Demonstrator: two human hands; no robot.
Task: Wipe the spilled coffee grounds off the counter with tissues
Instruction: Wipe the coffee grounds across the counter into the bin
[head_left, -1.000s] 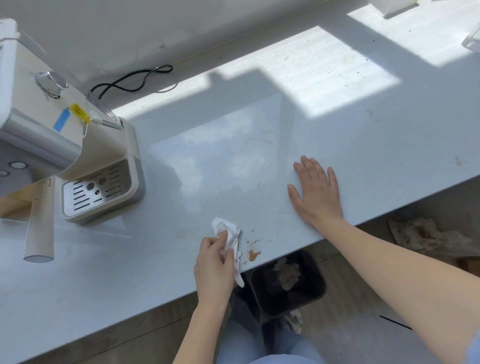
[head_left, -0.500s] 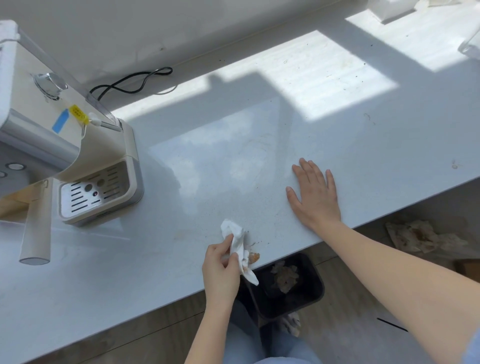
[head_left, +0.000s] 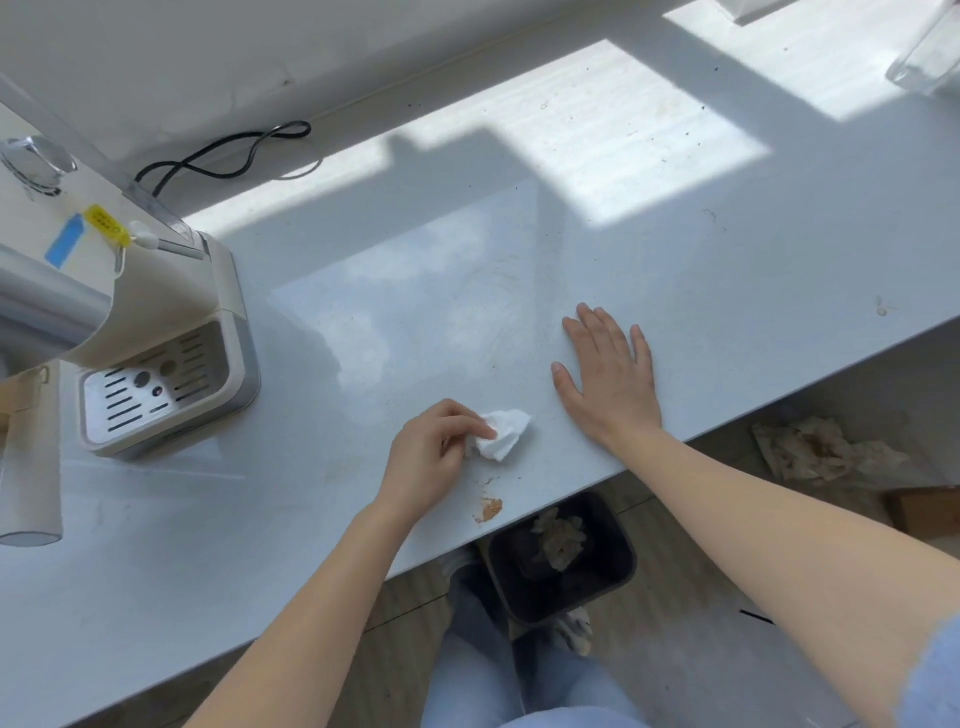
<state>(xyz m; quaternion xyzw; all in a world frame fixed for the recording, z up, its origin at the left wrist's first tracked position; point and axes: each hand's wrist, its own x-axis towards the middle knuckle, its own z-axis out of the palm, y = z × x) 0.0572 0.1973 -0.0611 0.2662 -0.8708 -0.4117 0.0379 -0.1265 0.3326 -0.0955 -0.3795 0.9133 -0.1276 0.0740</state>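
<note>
— How much of the coffee machine (head_left: 156, 332) shows?
— Only part. The left edge of the frame cuts it off, and the black cable (head_left: 223, 150) runs out of sight behind it.
— And the tissue (head_left: 506, 436)?
— Its left side is tucked under the fingers of the left hand (head_left: 431, 452).
— The black bin (head_left: 618, 577) at lower centre?
— Its far rim is hidden under the edge of the counter (head_left: 727, 322).
— Upper right corner?
— A clear container (head_left: 930, 57), cut by the frame. The small mark (head_left: 881, 306) at mid-right is too tiny to identify.
</note>
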